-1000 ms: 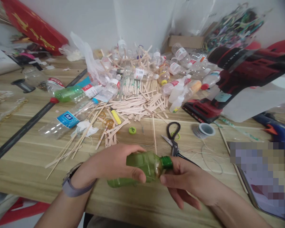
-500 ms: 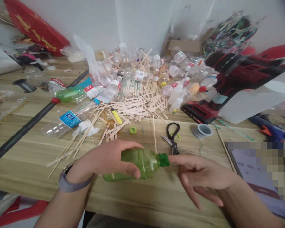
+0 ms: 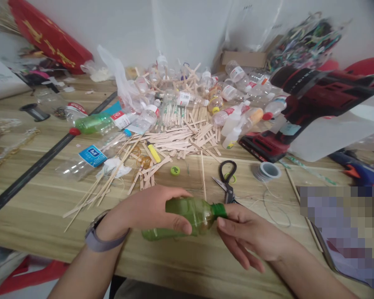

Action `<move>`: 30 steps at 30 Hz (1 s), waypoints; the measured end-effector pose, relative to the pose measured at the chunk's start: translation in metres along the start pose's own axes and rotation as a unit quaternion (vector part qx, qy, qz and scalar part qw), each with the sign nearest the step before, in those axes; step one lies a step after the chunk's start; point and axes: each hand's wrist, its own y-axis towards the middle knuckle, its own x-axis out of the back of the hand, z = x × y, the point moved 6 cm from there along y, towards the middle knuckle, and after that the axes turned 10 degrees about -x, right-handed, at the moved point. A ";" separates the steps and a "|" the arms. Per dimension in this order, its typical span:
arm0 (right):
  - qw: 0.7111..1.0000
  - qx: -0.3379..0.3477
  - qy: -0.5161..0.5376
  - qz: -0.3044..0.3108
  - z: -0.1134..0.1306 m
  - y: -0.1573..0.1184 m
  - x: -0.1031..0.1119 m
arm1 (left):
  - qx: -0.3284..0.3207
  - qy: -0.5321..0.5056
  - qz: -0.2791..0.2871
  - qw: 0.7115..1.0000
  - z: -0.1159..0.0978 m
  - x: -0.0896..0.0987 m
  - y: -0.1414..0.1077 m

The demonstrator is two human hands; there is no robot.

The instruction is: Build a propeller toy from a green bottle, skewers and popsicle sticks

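Soft, greyish light, faint shadows, wide-angle stretch at edges

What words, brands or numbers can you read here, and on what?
No text reads clearly.
Held green bottle: none visible.
Red item: gold characters, blurred.
Blue bottle label: white marks, too small.
Red-and-white label: characters, blurred.
Lime cap: print, too small.
Drill collar: marks, blurred.
Barcode label: too small.

This looks like a craft workshop: a wooden table [image 3: 171, 265] carries heaped flat wooden sticks [image 3: 177, 141] and plastic bottles [image 3: 184, 99] toward the far side, a cordless drill [image 3: 310, 110] and grey spool [image 3: 268, 171] at right, scissors [image 3: 229, 193] nearer the middle, and a dark spool [image 3: 34, 113] far left.
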 end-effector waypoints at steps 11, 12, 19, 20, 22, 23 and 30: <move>0.995 -0.034 0.034 -0.086 0.003 -0.001 -0.006 | -0.003 0.004 -0.006 1.000 0.000 0.000 0.003; 0.996 -0.034 0.029 -0.082 0.003 -0.002 -0.006 | -0.007 0.000 -0.005 1.000 0.000 0.000 0.003; 0.992 -0.017 0.085 -0.088 -0.005 0.002 0.003 | 0.001 0.003 -0.007 1.000 0.004 -0.002 0.005; 0.991 -0.012 0.100 -0.090 -0.006 0.003 0.003 | 0.003 0.006 -0.009 1.000 0.005 -0.002 0.005; 0.987 -0.005 0.131 -0.093 -0.005 0.005 0.001 | 0.011 0.012 -0.013 1.000 0.006 -0.002 0.004; 0.985 -0.002 0.144 -0.095 -0.005 0.006 -0.001 | 0.015 0.014 -0.013 1.000 0.007 -0.002 0.004; 0.979 0.007 0.153 -0.134 -0.005 0.003 -0.004 | 0.019 0.014 -0.011 1.000 0.009 -0.002 0.006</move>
